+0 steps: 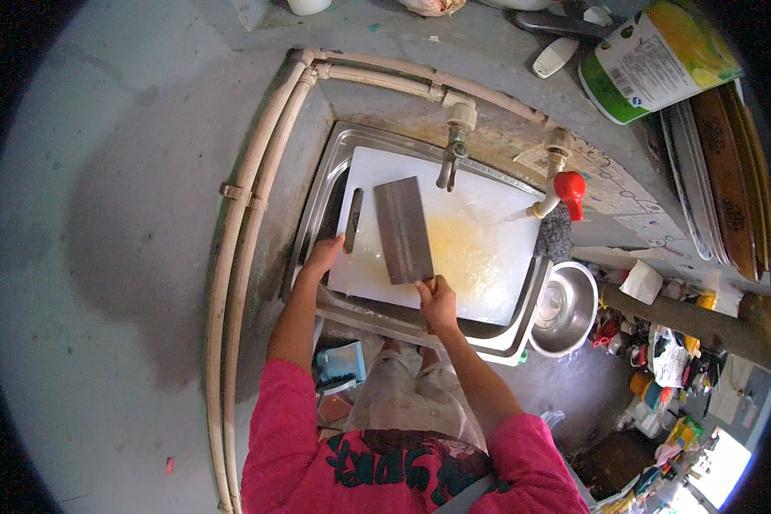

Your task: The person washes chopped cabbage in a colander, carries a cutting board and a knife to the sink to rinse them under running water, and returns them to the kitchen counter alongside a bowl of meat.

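A white plastic cutting board [376,168] lies across a stainless steel sink [345,136], with its dark handle slot towards the left. My left hand [324,256] grips the board's left edge, thumb on top near the slot; the other fingers are mostly hidden. In my right hand [438,307] is the handle of a cleaver [403,231]. Its broad grey blade is over the left half of the board; I cannot tell whether it touches. Water runs from the tap with a red lever [569,193] onto the board, where a yellowish wet patch spreads.
A second metal tap [453,160] juts over the board's far edge. Beige pipes [231,244] run along the left wall. A steel basin [575,308] stands right of the sink. On the ledge are a green-and-yellow tub [658,64] and several stacked trays [723,180].
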Tool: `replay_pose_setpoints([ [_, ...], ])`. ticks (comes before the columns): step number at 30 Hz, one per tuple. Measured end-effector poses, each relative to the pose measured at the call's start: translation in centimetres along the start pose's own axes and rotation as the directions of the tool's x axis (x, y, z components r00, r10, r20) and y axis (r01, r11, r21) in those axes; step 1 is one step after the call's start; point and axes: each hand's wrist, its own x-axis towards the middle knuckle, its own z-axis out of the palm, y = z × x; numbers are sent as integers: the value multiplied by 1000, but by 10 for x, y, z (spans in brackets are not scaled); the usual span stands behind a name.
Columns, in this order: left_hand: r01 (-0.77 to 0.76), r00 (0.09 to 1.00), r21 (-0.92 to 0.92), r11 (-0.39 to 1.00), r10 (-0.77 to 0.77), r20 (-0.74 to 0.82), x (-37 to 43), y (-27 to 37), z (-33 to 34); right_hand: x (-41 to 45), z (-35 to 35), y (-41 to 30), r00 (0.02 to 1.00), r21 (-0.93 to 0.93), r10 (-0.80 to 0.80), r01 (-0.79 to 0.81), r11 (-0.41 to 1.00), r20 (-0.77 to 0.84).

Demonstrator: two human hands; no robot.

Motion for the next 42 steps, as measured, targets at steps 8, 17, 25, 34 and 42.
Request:
replay_pose_setpoints([
  [8, 10, 1000, -64, 998, -10, -8, -5, 7, 4, -26, -59, 20, 970, 135, 188, -168, 976, -153],
  [17, -65, 997, 44, 997, 67, -33, -4, 4, 7, -21, -126, 72, 857, 346, 377, -255, 903, -351],
  [25, -101, 992, -48, 994, 97, -80, -4, -7, 6, -13, -48, 44, 956, 251, 257, -217, 943, -138],
  [34, -107, 994, -34, 994, 108, 33, -4, 2, 2, -4, 7, -23, 988, 16, 116, -118, 993, 98],
  [42, 3, 999, -20, 1000, -2, 51, -8, 11, -3, -34, -51, 26, 981, 190, 159, -136, 972, -113],
])
